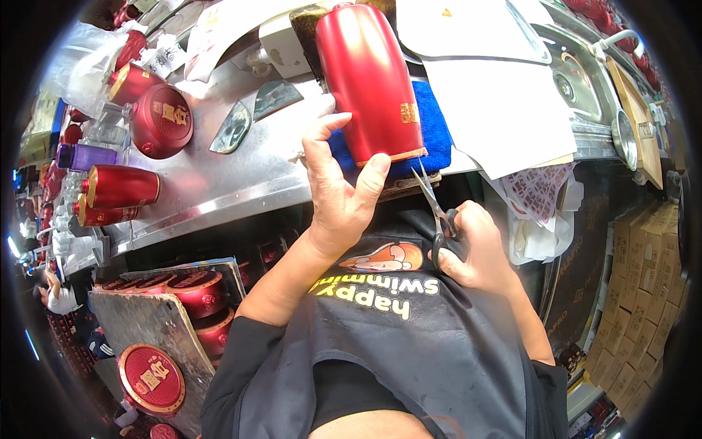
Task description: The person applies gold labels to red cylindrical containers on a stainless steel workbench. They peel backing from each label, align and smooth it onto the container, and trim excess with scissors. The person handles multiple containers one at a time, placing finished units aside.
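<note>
A large glossy red bottle (369, 84) with a gold emblem lies on a blue towel (433, 132), its base end toward me. My left hand (338, 194) grips the bottle near that end, thumb on the base edge and fingers along the left side. In my right hand (479, 249) is a pair of scissors (428, 192), with fingers through the black handles. The blades are parted slightly, and their tips are at the right corner of the bottle's base. A thin gold-orange edging runs along that base; whether the blades touch it I cannot tell.
On the metal worktop (197, 194) to the left lie several red bottles (162, 121), two dark glassy pieces (232, 128) and a purple-capped container (88, 156). White sheets (490, 102) cover the right side, beside a sink (574, 84). Cardboard boxes (636, 293) are stacked at far right.
</note>
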